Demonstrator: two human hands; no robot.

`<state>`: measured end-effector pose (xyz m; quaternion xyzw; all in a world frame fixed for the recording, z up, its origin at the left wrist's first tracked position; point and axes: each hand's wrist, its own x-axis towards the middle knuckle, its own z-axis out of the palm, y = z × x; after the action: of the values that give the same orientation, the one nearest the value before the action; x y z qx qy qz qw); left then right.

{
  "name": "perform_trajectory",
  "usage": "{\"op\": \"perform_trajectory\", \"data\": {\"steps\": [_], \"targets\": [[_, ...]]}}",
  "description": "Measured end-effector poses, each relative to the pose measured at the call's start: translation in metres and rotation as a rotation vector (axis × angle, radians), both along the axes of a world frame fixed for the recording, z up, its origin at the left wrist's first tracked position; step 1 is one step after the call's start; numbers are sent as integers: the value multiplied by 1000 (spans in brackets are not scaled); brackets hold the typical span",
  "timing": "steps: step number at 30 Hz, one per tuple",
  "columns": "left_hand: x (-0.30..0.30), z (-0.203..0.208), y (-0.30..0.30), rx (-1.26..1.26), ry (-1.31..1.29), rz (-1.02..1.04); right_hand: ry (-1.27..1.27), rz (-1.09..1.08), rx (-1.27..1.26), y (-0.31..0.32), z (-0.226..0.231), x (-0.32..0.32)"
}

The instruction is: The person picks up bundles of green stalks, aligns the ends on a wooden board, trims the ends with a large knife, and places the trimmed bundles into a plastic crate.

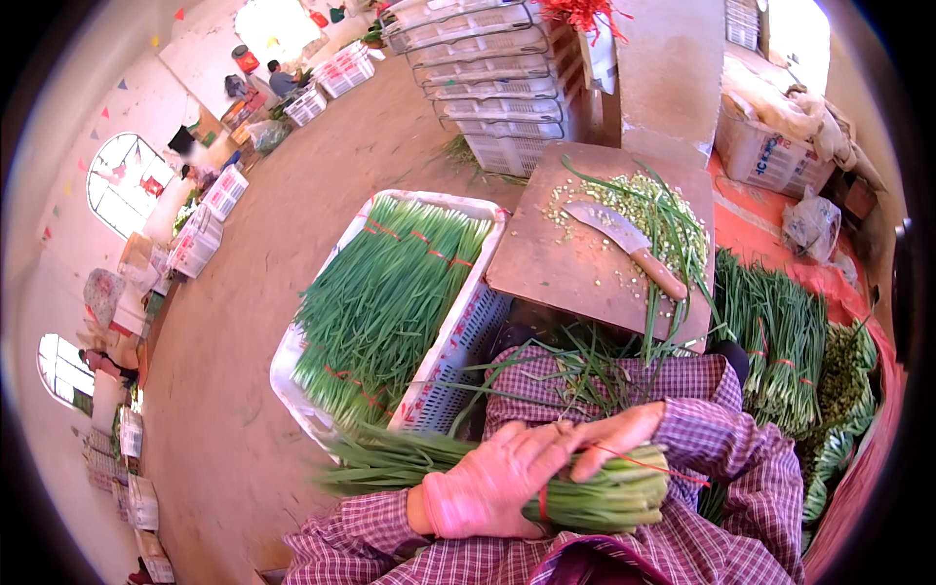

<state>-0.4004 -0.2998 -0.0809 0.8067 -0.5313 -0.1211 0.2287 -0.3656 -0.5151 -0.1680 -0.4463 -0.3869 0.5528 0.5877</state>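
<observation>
A thick bundle of garlic chives (pixel 624 497) lies across my lap, its pale cut ends to the right and its green leaves to the left. My left hand (pixel 497 478), in a pink glove, is wrapped over the bundle's middle. My bare right hand (pixel 619 439) rests on top near the pale ends, fingers bent at a thin red tie (pixel 645 463) that runs out over the stalks. Another red band (pixel 543 502) circles the bundle beside my glove. Loose green leaves (pixel 585 380) lie on my checked apron. My fingertips partly hide one another.
To the left stands a white crate (pixel 497 229) of banded chive bundles. Ahead, a brown board (pixel 536 249) bears a wooden-handled knife (pixel 609 229) and chopped trimmings. More chives (pixel 775 331) lie right on red sheeting. Stacked white crates (pixel 507 146) rise behind; people work far left.
</observation>
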Motion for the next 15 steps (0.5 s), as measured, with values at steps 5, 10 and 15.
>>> {"op": "perform_trajectory", "data": {"steps": [5,10,15], "targets": [[6,-34,19,43,440,230,-166,-159,-302,-9,-4,26],[30,-62,47,-51,651,534,-1059,-1079,-676,-93,9,67],[101,-36,42,-296,768,691,-1337,-1465,-1102,-128,-28,120]]}}
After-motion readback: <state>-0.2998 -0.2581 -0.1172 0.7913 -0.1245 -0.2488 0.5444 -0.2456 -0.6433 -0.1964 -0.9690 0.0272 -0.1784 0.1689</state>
